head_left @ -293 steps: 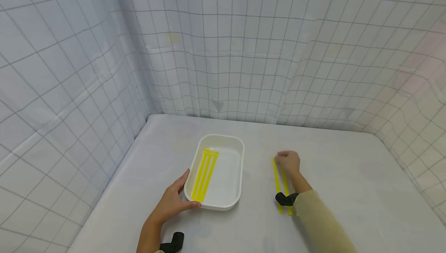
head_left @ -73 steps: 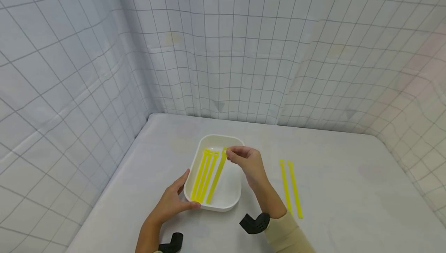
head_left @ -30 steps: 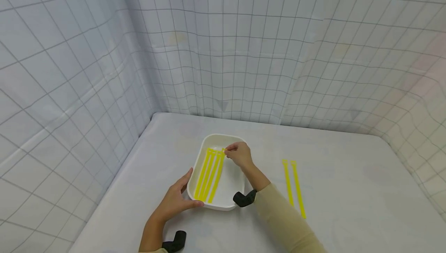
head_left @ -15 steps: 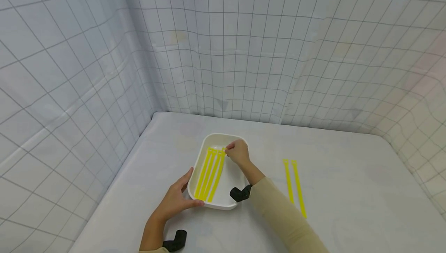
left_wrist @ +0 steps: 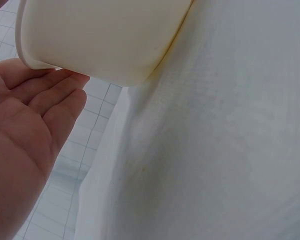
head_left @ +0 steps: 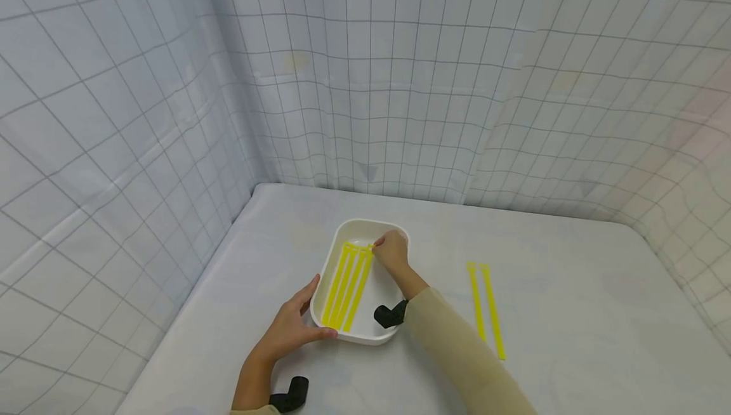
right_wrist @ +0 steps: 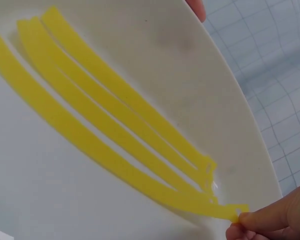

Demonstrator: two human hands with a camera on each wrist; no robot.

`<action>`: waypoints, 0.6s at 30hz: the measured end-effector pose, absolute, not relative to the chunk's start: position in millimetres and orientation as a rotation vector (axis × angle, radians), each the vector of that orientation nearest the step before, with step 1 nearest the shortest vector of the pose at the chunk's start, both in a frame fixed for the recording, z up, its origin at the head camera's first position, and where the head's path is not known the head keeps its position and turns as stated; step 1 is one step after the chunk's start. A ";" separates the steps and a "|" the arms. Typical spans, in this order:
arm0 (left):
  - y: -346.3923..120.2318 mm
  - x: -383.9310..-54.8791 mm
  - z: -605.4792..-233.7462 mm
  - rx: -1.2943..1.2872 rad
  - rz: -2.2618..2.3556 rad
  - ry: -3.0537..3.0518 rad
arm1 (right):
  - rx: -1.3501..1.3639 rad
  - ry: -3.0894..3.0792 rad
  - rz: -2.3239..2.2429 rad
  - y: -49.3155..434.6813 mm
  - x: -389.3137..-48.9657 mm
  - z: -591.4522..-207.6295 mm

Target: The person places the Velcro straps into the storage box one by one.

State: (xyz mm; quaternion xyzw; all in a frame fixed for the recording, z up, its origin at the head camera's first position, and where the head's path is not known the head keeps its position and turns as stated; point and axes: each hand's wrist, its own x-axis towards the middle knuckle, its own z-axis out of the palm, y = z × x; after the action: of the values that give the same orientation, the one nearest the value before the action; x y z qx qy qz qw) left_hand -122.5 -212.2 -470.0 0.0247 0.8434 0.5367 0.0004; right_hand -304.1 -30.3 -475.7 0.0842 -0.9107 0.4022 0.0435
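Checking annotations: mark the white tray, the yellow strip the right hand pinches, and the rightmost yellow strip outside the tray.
White tray (head_left: 377, 285): head view, bare floor.
Pinched yellow strip (right_wrist: 97, 149): right wrist view, mid-length.
Rightmost yellow strip (head_left: 493, 311): head view, mid-length.

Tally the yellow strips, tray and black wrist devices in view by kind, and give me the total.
Yellow strips: 6, with 4 in the tray (one pinched by the right hand) and 2 on the table
White tray: 1
Black wrist devices: 2
Total: 9
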 end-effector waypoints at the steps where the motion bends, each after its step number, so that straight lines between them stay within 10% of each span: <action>1: -212.5 -122.5 -469.7 0.081 1.683 2.652 | 0.271 -2.759 1.218 -31.3 -314.4 -491.8; 4: -212.7 -122.1 -468.8 0.100 1.686 2.656 | 0.311 -2.707 1.170 -33.2 -340.1 -531.3; 12: -210.2 -122.9 -466.0 0.069 1.669 2.644 | 0.158 -2.911 1.197 -34.2 -306.6 -475.1; 18: -210.2 -123.5 -466.2 0.050 1.659 2.651 | 0.246 -2.757 1.115 -37.1 -355.6 -559.1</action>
State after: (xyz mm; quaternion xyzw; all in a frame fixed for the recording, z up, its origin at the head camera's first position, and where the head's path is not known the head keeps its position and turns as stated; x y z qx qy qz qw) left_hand -123.5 -210.2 -466.2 0.0159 0.8475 0.5304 0.0068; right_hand -355.6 -37.1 -559.1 0.0822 -0.9210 0.3725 0.0789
